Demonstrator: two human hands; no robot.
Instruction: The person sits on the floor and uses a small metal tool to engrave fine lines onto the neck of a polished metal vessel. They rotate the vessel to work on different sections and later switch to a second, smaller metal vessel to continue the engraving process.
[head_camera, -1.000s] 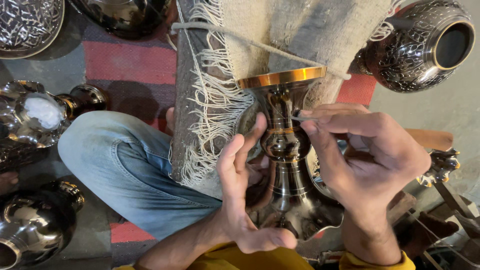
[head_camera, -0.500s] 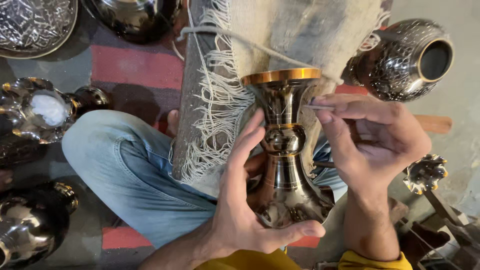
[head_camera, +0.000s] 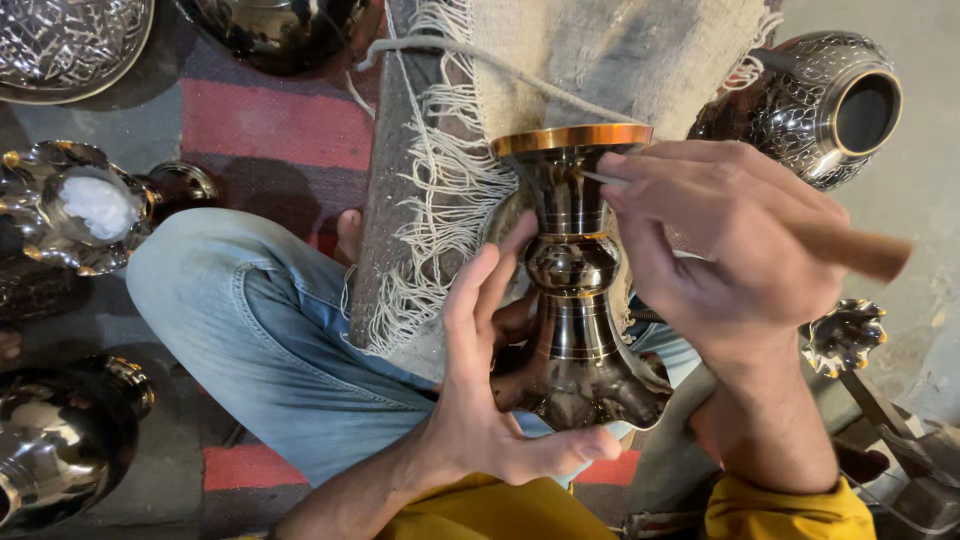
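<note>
A dark polished metal vase (head_camera: 572, 300) with a copper-coloured rim lies across my lap, rim pointing away from me. My left hand (head_camera: 492, 385) cups its flared lower body from the left, fingers spread along its side and thumb under the base. My right hand (head_camera: 722, 248) grips a thin engraving tool with a wooden handle (head_camera: 850, 250). The tool's metal tip touches the vase's neck just below the rim.
A fringed woven cloth (head_camera: 560, 70) lies under the vase. An engraved metal pot (head_camera: 820, 100) lies on its side at the upper right. More shiny metal vessels stand at the left (head_camera: 70, 205) and lower left (head_camera: 50, 450). My jeans-clad leg (head_camera: 250, 330) crosses the middle.
The view has moved in closer to the vase. My right hand has shifted the tool tip along the neck near the rim, and the wooden handle now shows at the right.
</note>
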